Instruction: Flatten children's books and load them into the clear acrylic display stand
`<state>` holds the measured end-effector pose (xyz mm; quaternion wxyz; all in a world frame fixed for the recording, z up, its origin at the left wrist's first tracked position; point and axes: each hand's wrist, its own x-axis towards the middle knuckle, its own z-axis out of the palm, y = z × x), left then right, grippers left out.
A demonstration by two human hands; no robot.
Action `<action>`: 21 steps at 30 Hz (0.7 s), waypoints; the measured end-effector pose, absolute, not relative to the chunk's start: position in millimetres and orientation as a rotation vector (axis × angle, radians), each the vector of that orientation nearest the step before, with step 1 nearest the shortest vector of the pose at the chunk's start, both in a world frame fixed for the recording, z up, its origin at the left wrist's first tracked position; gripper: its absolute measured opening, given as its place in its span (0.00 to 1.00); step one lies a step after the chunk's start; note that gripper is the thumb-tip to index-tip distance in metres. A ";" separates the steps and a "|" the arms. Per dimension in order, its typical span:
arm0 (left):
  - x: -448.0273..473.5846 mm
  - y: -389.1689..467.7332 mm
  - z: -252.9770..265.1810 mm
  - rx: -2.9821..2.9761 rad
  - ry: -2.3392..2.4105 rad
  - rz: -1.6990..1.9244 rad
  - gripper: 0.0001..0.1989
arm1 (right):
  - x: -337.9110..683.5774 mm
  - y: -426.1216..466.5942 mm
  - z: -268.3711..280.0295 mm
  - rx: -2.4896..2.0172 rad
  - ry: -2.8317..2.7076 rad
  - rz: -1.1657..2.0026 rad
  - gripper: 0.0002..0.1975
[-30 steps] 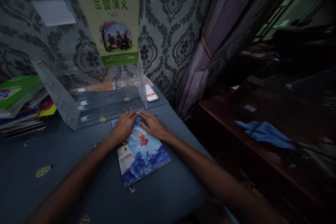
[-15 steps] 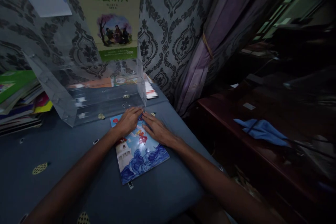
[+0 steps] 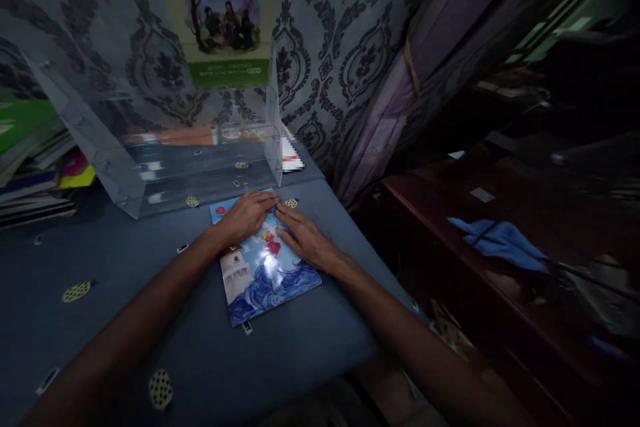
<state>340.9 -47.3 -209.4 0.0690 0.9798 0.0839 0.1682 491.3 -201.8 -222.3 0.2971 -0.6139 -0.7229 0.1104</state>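
L hand (image 3: pixel 247 217) & R hand (image 3: pixel 307 240) flat on bk (image 3: pixel 265 277), gripping nothing, prob. to steady it vs. tbl (image 3: pixel 125 257).

The left hand (image 3: pixel 249 215) and right hand (image 3: pixel 307 239) hide parts of the booklet (image 3: pixel 273 287) from me. The upright book (image 3: pixel 225 17) is cut off at the top, its small print too blurred to read; the book stack (image 3: pixel 37 163) runs out of view leftward.
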 end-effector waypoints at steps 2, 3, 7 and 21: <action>340.0 -47.6 -208.8 2.944 0.214 0.479 0.23 | 491.8 -206.9 -223.0 -1.622 -1.915 0.295 0.25; 340.0 -47.9 -208.7 2.944 0.209 0.469 0.23 | 491.8 -208.4 -223.1 -1.622 -1.916 0.301 0.25; 341.2 -51.7 -207.8 2.952 0.241 0.457 0.22 | 491.1 -208.8 -221.1 -1.630 -1.918 0.316 0.25; 332.6 -73.6 -190.7 2.915 0.189 0.377 0.16 | 488.8 -234.3 -214.7 -1.657 -1.904 0.370 0.24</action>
